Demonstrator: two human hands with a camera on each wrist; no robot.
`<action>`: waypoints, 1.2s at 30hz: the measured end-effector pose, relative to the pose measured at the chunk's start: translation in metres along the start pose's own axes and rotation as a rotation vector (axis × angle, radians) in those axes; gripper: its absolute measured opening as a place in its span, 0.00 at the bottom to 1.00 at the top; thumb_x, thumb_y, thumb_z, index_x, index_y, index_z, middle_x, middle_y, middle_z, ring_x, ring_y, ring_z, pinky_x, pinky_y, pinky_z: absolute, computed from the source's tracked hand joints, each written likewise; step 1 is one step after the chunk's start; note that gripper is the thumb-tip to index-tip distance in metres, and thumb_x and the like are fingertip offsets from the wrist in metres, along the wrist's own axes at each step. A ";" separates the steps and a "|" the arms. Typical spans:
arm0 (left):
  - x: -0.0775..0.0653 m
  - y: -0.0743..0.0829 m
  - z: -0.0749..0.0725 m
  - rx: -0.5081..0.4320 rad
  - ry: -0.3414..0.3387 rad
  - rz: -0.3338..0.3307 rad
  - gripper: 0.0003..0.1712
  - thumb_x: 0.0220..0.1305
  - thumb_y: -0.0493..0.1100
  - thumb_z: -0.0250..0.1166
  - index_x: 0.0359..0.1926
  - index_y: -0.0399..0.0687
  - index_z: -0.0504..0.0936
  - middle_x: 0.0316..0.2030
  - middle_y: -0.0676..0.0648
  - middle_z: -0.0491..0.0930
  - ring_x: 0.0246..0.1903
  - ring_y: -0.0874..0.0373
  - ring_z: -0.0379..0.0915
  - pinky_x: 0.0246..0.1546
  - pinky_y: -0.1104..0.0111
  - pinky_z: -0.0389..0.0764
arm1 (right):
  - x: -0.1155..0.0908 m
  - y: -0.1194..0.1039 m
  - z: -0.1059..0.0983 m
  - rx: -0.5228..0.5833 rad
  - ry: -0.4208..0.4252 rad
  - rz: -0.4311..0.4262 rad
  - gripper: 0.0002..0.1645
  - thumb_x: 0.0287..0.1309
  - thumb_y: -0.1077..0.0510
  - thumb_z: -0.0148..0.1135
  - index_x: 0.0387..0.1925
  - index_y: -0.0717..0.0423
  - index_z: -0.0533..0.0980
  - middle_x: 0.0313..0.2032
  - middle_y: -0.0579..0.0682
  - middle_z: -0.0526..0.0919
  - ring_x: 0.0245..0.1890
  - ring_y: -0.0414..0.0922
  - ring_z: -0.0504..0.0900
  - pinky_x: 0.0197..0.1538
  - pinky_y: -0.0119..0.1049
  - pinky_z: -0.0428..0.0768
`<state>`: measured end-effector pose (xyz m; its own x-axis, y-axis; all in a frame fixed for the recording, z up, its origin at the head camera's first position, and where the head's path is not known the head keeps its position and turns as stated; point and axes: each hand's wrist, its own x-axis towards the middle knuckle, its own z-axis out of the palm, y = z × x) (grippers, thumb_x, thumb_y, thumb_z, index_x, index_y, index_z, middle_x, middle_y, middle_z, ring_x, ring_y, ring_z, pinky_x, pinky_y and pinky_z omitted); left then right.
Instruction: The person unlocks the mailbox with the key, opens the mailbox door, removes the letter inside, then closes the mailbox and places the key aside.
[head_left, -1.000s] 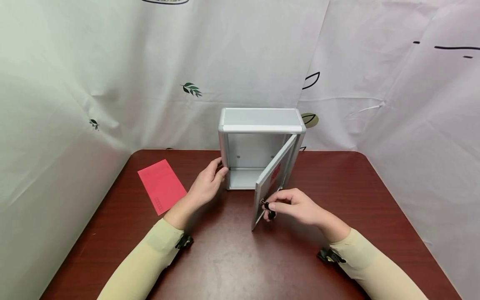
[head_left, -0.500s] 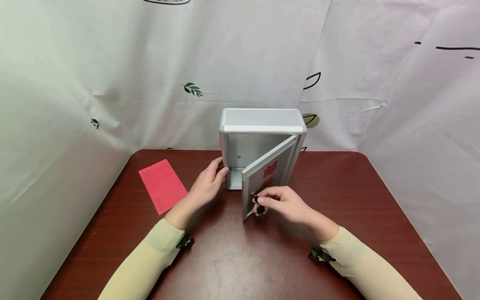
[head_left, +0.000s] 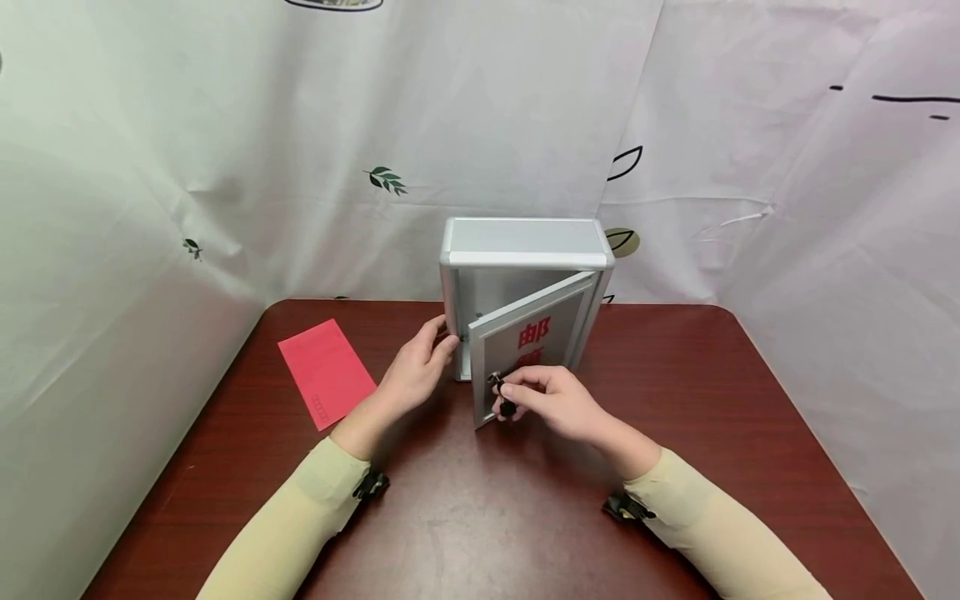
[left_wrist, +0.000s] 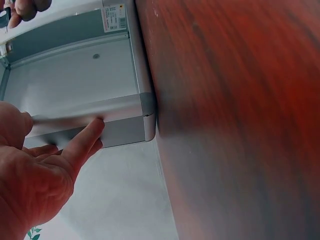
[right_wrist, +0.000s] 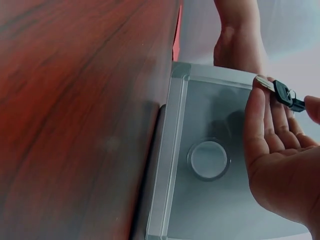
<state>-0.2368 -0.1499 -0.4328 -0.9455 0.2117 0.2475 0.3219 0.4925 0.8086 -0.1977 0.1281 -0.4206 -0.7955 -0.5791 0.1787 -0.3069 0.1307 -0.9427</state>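
Note:
A silver metal mailbox (head_left: pixel 528 236) stands on the table with its door (head_left: pixel 573 312) partly open, hinged at the right. Red characters mark the door's face. My left hand (head_left: pixel 412 367) holds the mailbox's left side wall, thumb at the front edge; the left wrist view shows the fingers (left_wrist: pixel 85 142) along that wall. With my right hand (head_left: pixel 551 400) I pinch a black-headed key (head_left: pixel 507 407) at the lock by the door's free edge. In the right wrist view its metal blade shows beside the black key head (right_wrist: pixel 282 92), and a small ring links a second black piece.
A red envelope (head_left: pixel 326 371) lies on the table left of my left forearm. The dark red-brown table (head_left: pixel 465 525) ends just behind the mailbox, where a white patterned cloth (head_left: pixel 495 100) hangs. More cloth hangs along both sides.
My right hand has moved left with the key, and the door has swung from wide open toward the mailbox, narrowing the gap. My left hand has stayed on the side wall.

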 end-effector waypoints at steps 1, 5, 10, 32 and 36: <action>0.000 0.000 0.000 -0.004 -0.002 0.002 0.31 0.90 0.48 0.57 0.83 0.40 0.66 0.73 0.34 0.77 0.56 0.40 0.89 0.60 0.48 0.87 | 0.001 -0.001 0.001 0.001 0.008 0.003 0.15 0.81 0.58 0.65 0.51 0.68 0.88 0.38 0.54 0.94 0.38 0.50 0.93 0.45 0.50 0.92; 0.000 0.002 0.001 -0.013 -0.006 0.006 0.31 0.90 0.48 0.57 0.83 0.39 0.66 0.73 0.34 0.77 0.57 0.39 0.89 0.60 0.48 0.87 | 0.007 -0.001 0.005 0.011 0.035 0.008 0.15 0.81 0.59 0.65 0.50 0.69 0.87 0.38 0.55 0.93 0.38 0.53 0.92 0.44 0.44 0.92; 0.000 0.002 0.000 -0.001 -0.005 0.011 0.31 0.90 0.47 0.57 0.83 0.39 0.66 0.72 0.33 0.78 0.56 0.39 0.89 0.60 0.47 0.87 | 0.014 -0.003 0.009 0.014 0.065 0.030 0.15 0.81 0.58 0.65 0.51 0.68 0.87 0.39 0.57 0.93 0.39 0.51 0.92 0.45 0.42 0.92; 0.000 0.001 -0.001 -0.033 -0.022 -0.020 0.31 0.91 0.49 0.55 0.84 0.41 0.65 0.73 0.36 0.77 0.58 0.42 0.88 0.60 0.51 0.88 | 0.039 -0.002 0.017 -0.012 0.163 0.084 0.17 0.79 0.52 0.68 0.52 0.64 0.89 0.39 0.53 0.94 0.38 0.53 0.93 0.44 0.44 0.92; -0.001 0.003 -0.001 -0.042 -0.029 -0.026 0.31 0.91 0.48 0.54 0.84 0.39 0.64 0.74 0.35 0.75 0.59 0.42 0.88 0.60 0.51 0.88 | 0.041 -0.002 0.017 -0.021 0.168 0.090 0.18 0.80 0.51 0.68 0.52 0.63 0.89 0.39 0.52 0.94 0.37 0.52 0.93 0.44 0.43 0.92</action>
<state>-0.2346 -0.1501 -0.4303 -0.9514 0.2244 0.2111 0.2945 0.4620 0.8366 -0.2208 0.0900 -0.4165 -0.8959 -0.4216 0.1400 -0.2398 0.1935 -0.9513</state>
